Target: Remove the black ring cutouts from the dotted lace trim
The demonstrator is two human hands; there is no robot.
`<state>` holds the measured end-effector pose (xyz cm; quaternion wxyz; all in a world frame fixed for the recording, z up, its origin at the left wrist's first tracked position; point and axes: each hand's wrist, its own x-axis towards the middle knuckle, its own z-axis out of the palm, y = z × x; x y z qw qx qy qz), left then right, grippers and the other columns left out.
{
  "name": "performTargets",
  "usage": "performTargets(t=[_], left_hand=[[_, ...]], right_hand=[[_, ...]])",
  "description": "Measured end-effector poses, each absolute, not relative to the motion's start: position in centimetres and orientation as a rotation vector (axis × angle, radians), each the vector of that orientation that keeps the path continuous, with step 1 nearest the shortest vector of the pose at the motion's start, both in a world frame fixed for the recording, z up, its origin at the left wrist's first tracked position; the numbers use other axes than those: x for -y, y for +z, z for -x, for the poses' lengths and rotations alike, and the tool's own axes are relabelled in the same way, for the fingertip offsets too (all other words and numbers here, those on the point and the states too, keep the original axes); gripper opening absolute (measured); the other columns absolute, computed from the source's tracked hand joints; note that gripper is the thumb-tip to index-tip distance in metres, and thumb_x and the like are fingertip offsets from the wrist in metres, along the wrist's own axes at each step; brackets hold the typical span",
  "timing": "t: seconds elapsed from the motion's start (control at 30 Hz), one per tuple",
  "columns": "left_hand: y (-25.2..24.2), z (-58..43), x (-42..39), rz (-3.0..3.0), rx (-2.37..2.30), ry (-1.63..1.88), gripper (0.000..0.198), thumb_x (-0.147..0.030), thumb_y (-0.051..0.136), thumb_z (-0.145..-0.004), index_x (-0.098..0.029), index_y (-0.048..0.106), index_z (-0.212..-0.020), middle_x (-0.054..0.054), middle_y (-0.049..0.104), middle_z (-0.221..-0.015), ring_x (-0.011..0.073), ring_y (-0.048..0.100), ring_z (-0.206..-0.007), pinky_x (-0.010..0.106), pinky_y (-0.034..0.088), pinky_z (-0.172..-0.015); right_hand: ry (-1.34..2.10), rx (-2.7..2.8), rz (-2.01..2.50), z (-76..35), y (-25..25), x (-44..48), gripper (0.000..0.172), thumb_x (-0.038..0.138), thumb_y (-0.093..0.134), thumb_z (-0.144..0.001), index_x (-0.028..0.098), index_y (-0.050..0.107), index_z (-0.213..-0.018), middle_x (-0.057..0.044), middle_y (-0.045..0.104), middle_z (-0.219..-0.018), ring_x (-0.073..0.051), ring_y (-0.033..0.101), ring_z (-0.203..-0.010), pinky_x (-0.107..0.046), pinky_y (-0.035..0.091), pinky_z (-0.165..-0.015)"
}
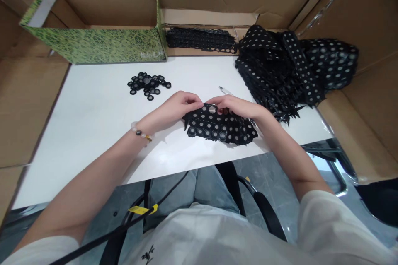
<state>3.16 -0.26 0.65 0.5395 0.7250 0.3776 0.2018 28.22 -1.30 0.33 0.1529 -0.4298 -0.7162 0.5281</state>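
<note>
A black rubbery sheet (pixel 211 126) dotted with rows of round light spots lies near the table's front edge, its far edge under my fingers. One spot by that edge is larger, like an open hole. My left hand (pixel 183 105) pinches the sheet's far left edge between thumb and fingers. Close beside it, my right hand (pixel 234 105) has bent fingers on the same edge, gripping the sheet. Whether a small part sits in these fingers is hidden. Left of my hands lies a loose pile of small black rings (pixel 146 83) with grey centres.
A green grass-print box (pixel 102 45) stands open at the back left. Beside it lies a stack of black perforated strips (pixel 202 40). Heaped black spotted sheets (pixel 280 66) cover the back right. A pen (pixel 224 90) lies behind my right hand on the white table (pixel 93 116). Cardboard walls surround it.
</note>
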Motion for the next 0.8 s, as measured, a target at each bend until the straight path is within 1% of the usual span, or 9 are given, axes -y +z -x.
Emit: performTargets(t=[0.07,0.17,0.27,0.33,0.43,0.53,0.6,0.7,0.8], left_hand=[[0.6,-3.4,0.5,-1.755,-0.889,0.481,0.031,-0.045,0.063,-0.093,-0.017,0.074,-0.084,0.0,0.062,-0.073,0.0147,0.049,-0.066,0.028,0.036,-0.061],[0.2,-3.6,0.4,-1.896,-0.936,0.53,0.03,-0.043,0.06,-0.096,-0.018,0.074,-0.088,0.002,0.067,-0.079,0.0181,0.056,-0.073,0.031,0.042,-0.067],[-0.2,-3.5,0.2,-2.22,-1.065,0.744,0.018,-0.035,0.064,-0.095,-0.019,0.071,-0.095,0.006,0.073,-0.092,0.0245,0.06,-0.091,0.038,0.046,-0.086],[-0.2,-3.4,0.3,-2.444,-1.09,0.814,0.017,-0.034,0.064,-0.097,-0.019,0.068,-0.09,0.008,0.073,-0.093,0.0281,0.059,-0.098,0.043,0.045,-0.092],[-0.1,-3.5,0.6,-2.629,-0.999,0.658,0.033,-0.043,0.062,-0.101,-0.021,0.061,-0.076,0.008,0.069,-0.079,0.0285,0.058,-0.09,0.043,0.043,-0.084],[-0.2,-3.6,0.9,-2.599,-0.982,0.525,0.04,-0.048,0.061,-0.101,-0.021,0.057,-0.073,0.006,0.065,-0.072,0.0266,0.057,-0.08,0.039,0.041,-0.075],[-0.3,-3.7,0.9,-2.553,-0.964,0.483,0.039,-0.047,0.057,-0.103,-0.022,0.055,-0.073,0.006,0.063,-0.072,0.0259,0.057,-0.079,0.038,0.041,-0.073],[-0.2,-3.7,0.8,-2.54,-0.88,0.447,0.038,-0.04,0.048,-0.106,-0.022,0.055,-0.073,0.007,0.06,-0.073,0.0267,0.057,-0.081,0.038,0.043,-0.074],[0.0,-3.5,0.4,-2.501,-0.866,0.484,0.036,-0.031,0.042,-0.102,-0.023,0.05,-0.068,0.007,0.056,-0.072,0.026,0.055,-0.078,0.041,0.044,-0.078]], right_hand=[[1.518,2.075,1.181,-27.9,0.4,1.5,0.024,0.035,0.051,-0.095,0.019,0.068,-0.098,-0.001,0.063,-0.086,-0.017,0.052,-0.078,-0.034,0.042,-0.076],[1.404,2.114,1.146,-27.4,-0.1,1.5,0.033,0.049,0.066,-0.091,0.02,0.058,-0.078,0.003,0.05,-0.074,-0.015,0.043,-0.074,-0.031,0.036,-0.071],[1.348,2.082,1.157,-27.1,-0.7,1.4,0.038,0.048,0.068,-0.089,0.02,0.052,-0.07,0.005,0.042,-0.068,-0.013,0.038,-0.07,-0.03,0.031,-0.068],[1.328,2.051,1.164,-27.0,-1.0,1.2,0.038,0.047,0.066,-0.09,0.021,0.049,-0.068,0.006,0.038,-0.067,-0.013,0.035,-0.068,-0.03,0.03,-0.066],[1.294,2.068,1.127,-27.0,-1.0,1.2,0.041,0.047,0.066,-0.092,0.021,0.047,-0.068,0.006,0.037,-0.066,-0.012,0.035,-0.068,-0.029,0.029,-0.065],[1.281,2.142,1.052,-27.0,-0.9,1.2,0.038,0.049,0.065,-0.094,0.019,0.053,-0.072,0.005,0.041,-0.068,-0.013,0.037,-0.07,-0.029,0.031,-0.067],[1.279,2.175,1.025,-26.9,-0.9,1.3,0.038,0.05,0.063,-0.096,0.019,0.056,-0.075,0.004,0.043,-0.069,-0.013,0.039,-0.07,-0.029,0.032,-0.068],[1.297,2.178,1.022,-26.9,-0.7,1.5,0.041,0.053,0.064,-0.095,0.02,0.054,-0.073,0.004,0.044,-0.069,-0.014,0.04,-0.07,-0.029,0.033,-0.068],[1.351,2.141,1.051,-26.9,-0.4,1.6,0.041,0.053,0.067,-0.091,0.02,0.056,-0.071,0.004,0.046,-0.068,-0.014,0.041,-0.07,-0.029,0.034,-0.068]])
